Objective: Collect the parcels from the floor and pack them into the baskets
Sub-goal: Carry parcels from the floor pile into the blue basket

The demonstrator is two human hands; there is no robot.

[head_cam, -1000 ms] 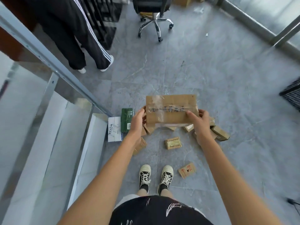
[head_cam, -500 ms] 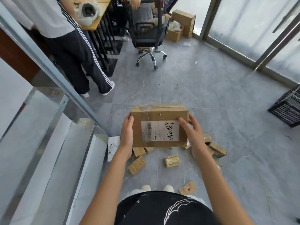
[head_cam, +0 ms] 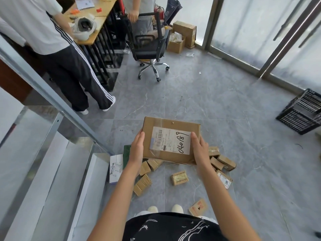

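I hold a flat brown cardboard parcel (head_cam: pixel 166 126) with a white label marked 040181 in front of me, above the floor. My left hand (head_cam: pixel 137 148) grips its left edge and my right hand (head_cam: pixel 199 148) grips its right edge, thumb on the label. Several small brown parcels (head_cam: pixel 179 178) lie scattered on the grey floor below it, with a green one (head_cam: pixel 126 152) and a white one (head_cam: pixel 115 167) at the left. A black plastic basket (head_cam: pixel 302 112) lies tilted on the floor at the far right.
A glass stair railing (head_cam: pixel 52 94) and white steps run along the left. A person in striped black trousers (head_cam: pixel 78 75) stands by a desk at the back left. An office chair (head_cam: pixel 149 47) and cardboard boxes (head_cam: pixel 184 33) stand at the back. Glass doors line the right.
The parcel has come up from the floor pile and turned label side up. My view has lifted, and the basket now shows more fully at the right.
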